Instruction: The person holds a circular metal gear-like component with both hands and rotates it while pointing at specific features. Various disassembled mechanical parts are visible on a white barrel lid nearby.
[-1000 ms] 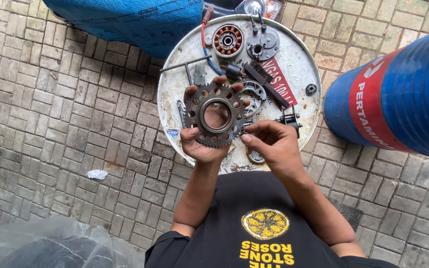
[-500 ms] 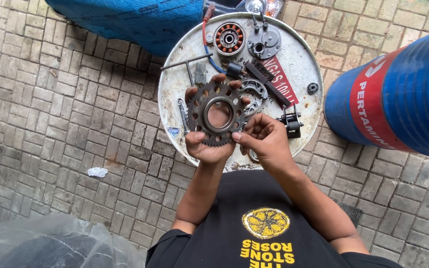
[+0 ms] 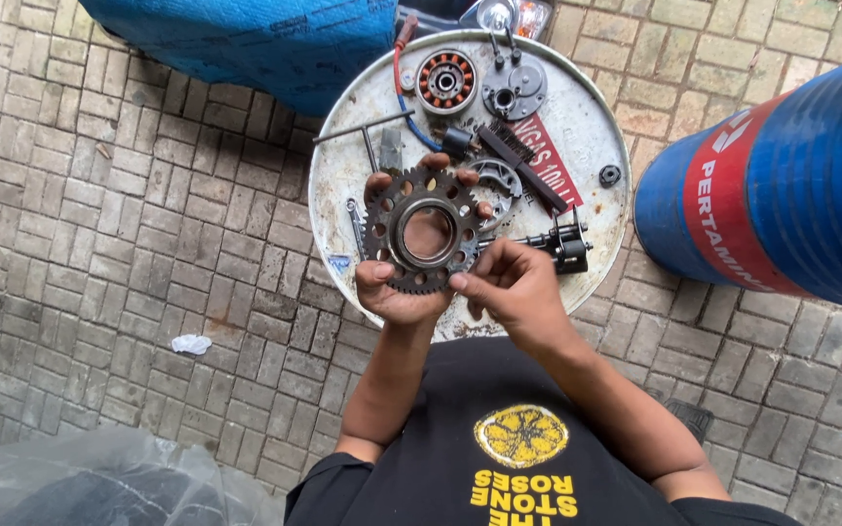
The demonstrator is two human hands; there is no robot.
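While the left hand [image 3: 403,292] cups a rusty toothed sprocket [image 3: 423,232] from below, fingers wrapped around its rim, the right hand [image 3: 511,282] pinches its lower right edge with thumb and fingertip. It is held up above a round white drum lid [image 3: 592,127] covered with a copper-coiled stator [image 3: 445,82] and a wire brush [image 3: 521,163].

Serving as the bench: a white round drum lid [image 3: 577,282], stained, set over brick paving [image 3: 129,214]. Lying on it, beyond the grip: a copper-wound stator [image 3: 445,82], a grey cover plate [image 3: 515,90], a T-handle wrench [image 3: 366,131], a brush [image 3: 522,162]. Just past the grip, a curved brake shoe [image 3: 499,185]. Right of the grip, a small black part [image 3: 565,245] and, farther out, a black ring [image 3: 610,175]. Left of it, a spanner [image 3: 356,216]. On the paving, a crumpled white scrap [image 3: 191,343].
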